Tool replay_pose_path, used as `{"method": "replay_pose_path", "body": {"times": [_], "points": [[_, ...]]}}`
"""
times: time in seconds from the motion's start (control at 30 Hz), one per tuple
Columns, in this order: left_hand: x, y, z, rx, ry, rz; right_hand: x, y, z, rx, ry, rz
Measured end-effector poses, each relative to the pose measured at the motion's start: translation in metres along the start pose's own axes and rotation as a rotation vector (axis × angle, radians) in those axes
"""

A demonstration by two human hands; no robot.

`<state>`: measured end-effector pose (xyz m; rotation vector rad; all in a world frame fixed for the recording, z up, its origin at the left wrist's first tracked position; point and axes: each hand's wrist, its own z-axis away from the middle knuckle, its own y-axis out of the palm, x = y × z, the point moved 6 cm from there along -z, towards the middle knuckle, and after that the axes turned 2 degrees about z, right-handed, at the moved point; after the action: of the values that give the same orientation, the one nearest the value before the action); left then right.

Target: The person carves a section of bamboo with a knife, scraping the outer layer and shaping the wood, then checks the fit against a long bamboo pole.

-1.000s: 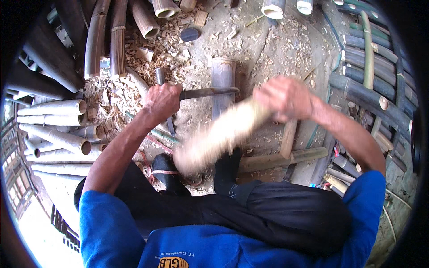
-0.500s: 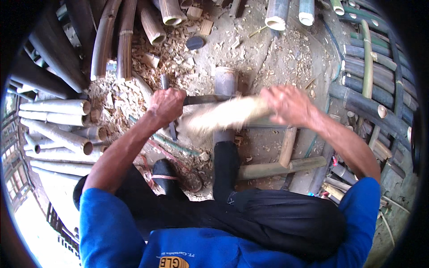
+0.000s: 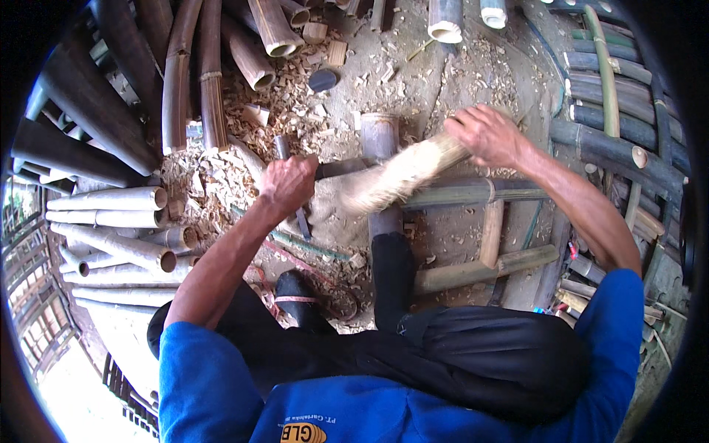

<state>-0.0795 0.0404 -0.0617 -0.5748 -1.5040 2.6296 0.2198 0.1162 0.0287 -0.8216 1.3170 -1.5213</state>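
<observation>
The left hand [image 3: 289, 183] has its fingers closed around a dark, flat, blade-like tool [image 3: 343, 167]; the right hand [image 3: 485, 136] grips a pale, fibrous, elongated piece [image 3: 410, 171] slanting between them. Shaping seems under way; blur hides what remains.

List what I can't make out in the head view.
In the head view:
Pale fibrous piece: its lower end is smeared by motion blur.
Dark blade: its near end is covered by the left hand.
Bamboo tube: its middle is hidden behind the pale piece.
White-rimmed tubes: cut off by the top edge.
</observation>
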Motion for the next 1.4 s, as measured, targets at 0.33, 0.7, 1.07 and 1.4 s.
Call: {"method": "replay_pose_path", "body": {"times": [0.33, 0.7, 1.07, 1.4], "points": [[0.014, 0.01, -0.006, -0.086, 0.007, 0.004, 0.02, -0.001, -0.014, 0.067, -0.015, -0.209], [0.02, 0.019, -0.003, -0.133, 0.045, -0.012, 0.037, -0.005, -0.019, -0.002, -0.059, -0.058], [0.018, 0.034, 0.004, -0.238, 0.041, 0.071, -0.004, -0.014, 0.002, -0.027, 0.167, -0.199], [0.034, -0.037, -0.019, -0.103, 0.315, 0.378, -0.01, -0.054, 0.05, -0.557, 0.924, -1.167]]}}
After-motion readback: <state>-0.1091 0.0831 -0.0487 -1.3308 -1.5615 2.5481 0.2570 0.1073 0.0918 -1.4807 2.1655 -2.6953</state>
